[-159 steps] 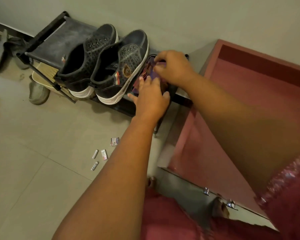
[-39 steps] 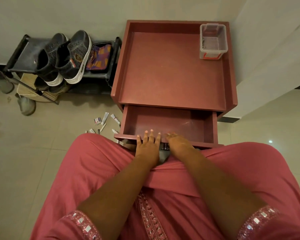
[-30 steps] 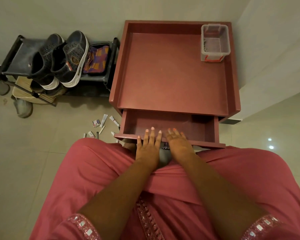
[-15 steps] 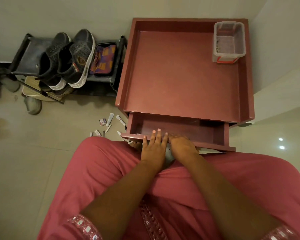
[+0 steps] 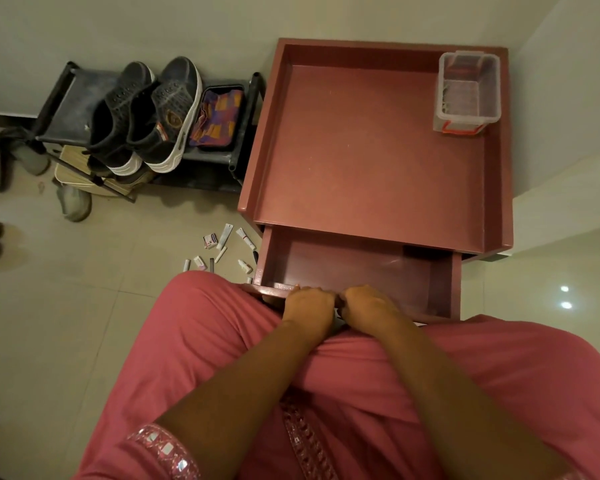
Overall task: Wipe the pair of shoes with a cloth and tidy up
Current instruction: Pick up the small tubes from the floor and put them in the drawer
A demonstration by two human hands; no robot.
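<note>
My fingers were lying flat and pointing ahead a moment ago; now they have curled down, and both hands are bunched like fists on the front edge of the open drawer (image 5: pixel 357 268). My left hand (image 5: pixel 309 303) and my right hand (image 5: pixel 369 303) sit side by side, knuckles almost touching, fingers pressed together and hooked over the edge. I think they hold it there so I can slide the drawer shut, since the wiping looks done. The fingertips are tucked under, so I cannot tell what they pinch, or if there is a handle. The pair of black shoes (image 5: pixel 146 116) stands on the shoe rack (image 5: pixel 66 109), far off to the left of my fingers and ahead of them. The folded colourful cloth (image 5: pixel 217 116) lies in a dark tray just right of the shoes. Small tubes and packets (image 5: pixel 222 247) are scattered on the floor, just left of my left fingers. A clear plastic box (image 5: pixel 468 88) sits far ahead on the red cabinet top (image 5: pixel 361 150). My pink clothes hide the drawer's front face.
</note>
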